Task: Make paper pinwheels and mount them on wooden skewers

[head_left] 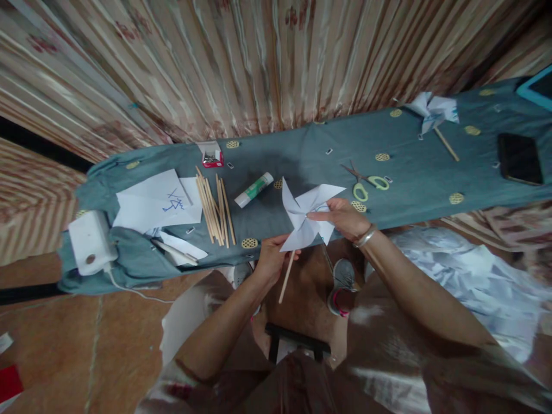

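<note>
A white paper pinwheel point(308, 214) on a wooden stick point(286, 278) is held above the near edge of a grey-blue covered table point(302, 155). My left hand point(271, 259) is closed round the stick just under the paper. My right hand point(342, 217) pinches the pinwheel's centre from the right, with a metal bangle at its wrist. A bundle of wooden sticks point(214, 210), a glue stick point(253, 190) and yellow-green scissors point(365, 183) lie on the table close by.
White paper sheets point(157, 202) and a white box point(89, 241) lie at the left, a small red box of pins point(212, 156) behind them. A second pinwheel point(433, 115) and a black phone point(520, 158) are at the right. Crumpled paper point(466, 276) lies on the floor.
</note>
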The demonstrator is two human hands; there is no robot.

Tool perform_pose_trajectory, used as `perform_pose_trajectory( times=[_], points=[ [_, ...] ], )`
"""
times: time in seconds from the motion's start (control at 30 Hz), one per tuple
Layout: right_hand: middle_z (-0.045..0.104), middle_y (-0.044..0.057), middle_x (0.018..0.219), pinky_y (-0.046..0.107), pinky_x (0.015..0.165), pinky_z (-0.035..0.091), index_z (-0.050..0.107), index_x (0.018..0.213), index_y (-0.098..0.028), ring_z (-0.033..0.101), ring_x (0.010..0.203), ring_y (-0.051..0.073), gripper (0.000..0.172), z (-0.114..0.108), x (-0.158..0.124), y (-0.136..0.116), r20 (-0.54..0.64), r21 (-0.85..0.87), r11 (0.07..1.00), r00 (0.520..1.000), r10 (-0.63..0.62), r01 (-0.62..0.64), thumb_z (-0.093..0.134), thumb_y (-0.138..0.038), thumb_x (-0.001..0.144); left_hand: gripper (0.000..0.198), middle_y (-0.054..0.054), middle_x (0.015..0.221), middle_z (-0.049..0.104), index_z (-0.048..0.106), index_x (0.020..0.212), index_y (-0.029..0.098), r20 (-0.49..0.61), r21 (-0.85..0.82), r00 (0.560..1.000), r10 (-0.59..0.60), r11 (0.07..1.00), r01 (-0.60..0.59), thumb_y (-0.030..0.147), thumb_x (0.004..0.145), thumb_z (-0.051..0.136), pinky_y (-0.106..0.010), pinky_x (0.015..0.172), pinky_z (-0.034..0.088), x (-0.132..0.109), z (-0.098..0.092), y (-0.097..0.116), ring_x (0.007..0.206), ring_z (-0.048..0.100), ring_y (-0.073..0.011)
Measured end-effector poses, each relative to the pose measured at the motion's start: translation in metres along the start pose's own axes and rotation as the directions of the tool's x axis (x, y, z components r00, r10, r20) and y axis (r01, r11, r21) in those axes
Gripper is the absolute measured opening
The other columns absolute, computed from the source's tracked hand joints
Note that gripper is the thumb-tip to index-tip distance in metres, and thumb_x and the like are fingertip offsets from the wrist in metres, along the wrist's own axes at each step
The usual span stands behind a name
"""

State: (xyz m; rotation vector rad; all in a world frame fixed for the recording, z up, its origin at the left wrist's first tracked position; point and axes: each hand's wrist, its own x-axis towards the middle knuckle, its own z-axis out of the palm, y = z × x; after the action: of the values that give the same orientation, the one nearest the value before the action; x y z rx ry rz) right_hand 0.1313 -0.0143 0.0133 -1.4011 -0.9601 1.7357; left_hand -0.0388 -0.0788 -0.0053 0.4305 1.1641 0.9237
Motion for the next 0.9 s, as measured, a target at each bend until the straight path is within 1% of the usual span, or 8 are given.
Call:
perform_pose_trajectory(
  times=[0.1, 0.2, 0.4, 0.47, 0.57, 0.7, 0.8, 0.9],
  points=[
    [0.073, 0.0, 0.069, 0.024, 0.056, 0.05, 0.072, 0.073, -0.017, 0.063, 0.057, 0.013, 0.036, -0.001, 0.003, -0.002, 0.05, -0.061, 0.998, 0.999, 0.009, -0.006, 0.088, -0.033, 0.044, 0.031, -0.003, 0.052, 0.065, 0.075, 0.068, 0.012, -0.006, -0.006, 1.0, 0.009, 1.0, -0.009, 0.031, 0.044, 0.082, -0.019, 0.043, 0.04, -0.002, -0.002, -0.001, 0.045, 0.055, -0.0093],
    [0.074, 0.001, 0.076, 0.025, 0.062, 0.052, 0.071, 0.076, -0.017, 0.065, 0.064, 0.015, 0.037, -0.001, 0.005, -0.005, 0.105, -0.141, 0.99, 0.994, -0.002, 0.017, 0.086, -0.032, 0.047, 0.031, -0.003, 0.051, 0.064, 0.075, 0.066, 0.012, -0.023, -0.009, 1.0, 0.013, 1.0, -0.013, 0.031, 0.043, 0.084, -0.019, 0.043, 0.039, -0.004, -0.003, -0.005, 0.043, 0.052, -0.0083],
    [0.072, 0.002, 0.079, 0.028, 0.068, 0.051, 0.071, 0.08, -0.013, 0.064, 0.072, 0.017, 0.035, 0.003, 0.017, -0.009, 0.208, -0.379, 0.922, 0.978, 0.004, 0.077, 0.082, -0.026, 0.05, 0.033, -0.003, 0.053, 0.065, 0.074, 0.065, 0.012, -0.089, -0.14, 0.996, -0.007, 0.99, -0.005, 0.033, 0.041, 0.083, -0.019, 0.043, 0.037, -0.011, -0.006, -0.024, 0.044, 0.05, -0.0074],
    [0.072, 0.002, 0.079, 0.029, 0.071, 0.051, 0.071, 0.081, -0.013, 0.064, 0.075, 0.018, 0.031, 0.006, 0.021, -0.01, 0.24, -0.497, 0.859, 0.971, -0.003, 0.125, 0.079, -0.022, 0.053, 0.033, -0.003, 0.053, 0.064, 0.074, 0.065, 0.012, -0.097, -0.17, 0.995, -0.015, 0.985, -0.002, 0.033, 0.041, 0.082, -0.019, 0.043, 0.037, -0.012, -0.006, -0.028, 0.044, 0.05, -0.0074],
    [0.073, 0.002, 0.085, 0.029, 0.076, 0.05, 0.071, 0.086, -0.013, 0.065, 0.082, 0.02, 0.027, 0.009, 0.026, -0.016, 0.294, -0.685, 0.696, 0.956, -0.006, 0.215, 0.074, -0.019, 0.06, 0.032, -0.003, 0.054, 0.064, 0.074, 0.066, 0.012, -0.092, -0.184, 0.995, -0.028, 0.983, 0.011, 0.032, 0.042, 0.081, -0.019, 0.044, 0.036, -0.013, -0.005, -0.031, 0.045, 0.05, -0.0074],
    [0.074, 0.004, 0.094, 0.028, 0.08, 0.048, 0.072, 0.093, -0.015, 0.065, 0.092, 0.023, 0.032, 0.012, 0.028, -0.025, 0.324, -0.822, 0.501, 0.946, 0.017, 0.273, 0.074, -0.021, 0.062, 0.03, -0.003, 0.055, 0.065, 0.074, 0.066, 0.013, -0.082, -0.192, 0.996, -0.043, 0.981, 0.027, 0.031, 0.044, 0.081, -0.02, 0.046, 0.037, -0.013, -0.004, -0.032, 0.047, 0.051, -0.008],
    [0.074, 0.004, 0.096, 0.028, 0.08, 0.047, 0.072, 0.097, -0.016, 0.066, 0.093, 0.023, 0.033, 0.014, 0.029, -0.031, 0.337, -0.867, 0.405, 0.941, 0.044, 0.291, 0.073, -0.023, 0.064, 0.03, -0.004, 0.06, 0.068, 0.074, 0.067, 0.013, -0.082, -0.192, 0.996, -0.042, 0.981, 0.025, 0.032, 0.045, 0.082, -0.02, 0.047, 0.037, -0.011, -0.004, -0.035, 0.05, 0.053, -0.0086],
    [0.074, 0.005, 0.096, 0.028, 0.079, 0.046, 0.073, 0.097, -0.015, 0.066, 0.093, 0.024, 0.034, 0.015, 0.029, -0.033, 0.344, -0.883, 0.359, 0.937, 0.054, 0.304, 0.072, -0.025, 0.065, 0.032, -0.005, 0.063, 0.07, 0.074, 0.068, 0.013, -0.071, -0.189, 0.997, -0.038, 0.982, 0.024, 0.035, 0.046, 0.083, -0.02, 0.046, 0.036, -0.008, -0.004, -0.038, 0.052, 0.055, -0.0099]
  ],
)
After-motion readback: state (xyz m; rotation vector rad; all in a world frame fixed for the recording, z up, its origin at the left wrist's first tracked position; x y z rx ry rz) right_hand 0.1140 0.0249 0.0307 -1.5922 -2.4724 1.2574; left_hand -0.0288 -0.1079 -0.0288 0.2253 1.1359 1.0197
